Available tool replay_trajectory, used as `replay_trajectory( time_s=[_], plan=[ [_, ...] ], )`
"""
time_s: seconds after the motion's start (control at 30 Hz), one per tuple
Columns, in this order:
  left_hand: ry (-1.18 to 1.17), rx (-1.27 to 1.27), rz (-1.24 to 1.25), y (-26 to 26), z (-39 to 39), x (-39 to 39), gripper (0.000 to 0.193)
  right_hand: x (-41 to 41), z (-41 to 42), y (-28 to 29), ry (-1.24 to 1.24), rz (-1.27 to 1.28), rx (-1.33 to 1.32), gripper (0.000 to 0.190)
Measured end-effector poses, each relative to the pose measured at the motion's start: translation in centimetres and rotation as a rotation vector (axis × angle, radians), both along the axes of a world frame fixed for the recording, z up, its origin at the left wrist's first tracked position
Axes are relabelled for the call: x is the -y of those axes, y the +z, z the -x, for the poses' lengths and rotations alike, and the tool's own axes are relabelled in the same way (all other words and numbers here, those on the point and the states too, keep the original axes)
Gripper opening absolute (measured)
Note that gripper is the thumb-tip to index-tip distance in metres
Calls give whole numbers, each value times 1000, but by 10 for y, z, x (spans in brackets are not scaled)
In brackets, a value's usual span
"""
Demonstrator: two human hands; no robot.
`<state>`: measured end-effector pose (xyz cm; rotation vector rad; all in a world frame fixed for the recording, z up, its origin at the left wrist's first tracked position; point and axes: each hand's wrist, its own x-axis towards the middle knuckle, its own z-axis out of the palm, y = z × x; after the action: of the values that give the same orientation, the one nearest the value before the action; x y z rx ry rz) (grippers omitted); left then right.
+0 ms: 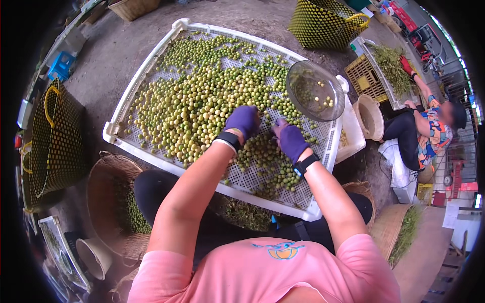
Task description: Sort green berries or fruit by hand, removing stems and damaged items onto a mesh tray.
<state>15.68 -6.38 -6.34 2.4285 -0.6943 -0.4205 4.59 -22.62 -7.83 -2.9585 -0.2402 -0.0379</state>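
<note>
A white perforated plastic tray (138,81) lies before me, spread with small round green and yellowish fruits (197,98). My left hand (243,122), in a purple glove with bare fingertips, is down among the fruits near the tray's middle; its fingers are mostly hidden. Just to its right, my right hand (290,138), gloved the same way, reaches into the fruits with its fingers bent; whether it holds any cannot be seen. A clear round bowl (316,91) with a few pale fruits rests at the tray's right edge.
A woven basket (104,181) with green fruits stands at the left, beside a black and yellow woven bag (62,140). Another such bag (318,24) is beyond the tray. At the right are a white box (350,138), a beige bucket (369,117) and a seated person (435,125) handling green plants.
</note>
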Motion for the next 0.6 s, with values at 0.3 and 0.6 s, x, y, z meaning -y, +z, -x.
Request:
replay_trajectory(
  time_s=[0.3, 0.6],
  plan=[
    [282, -863, 694, 30, 10, -50, 12, 18, 7, 7, -42, -245, 73, 14],
    [-282, 125, -241, 11, 62, -29, 28, 15, 34, 17, -762, -1752, 6, 9]
  ],
)
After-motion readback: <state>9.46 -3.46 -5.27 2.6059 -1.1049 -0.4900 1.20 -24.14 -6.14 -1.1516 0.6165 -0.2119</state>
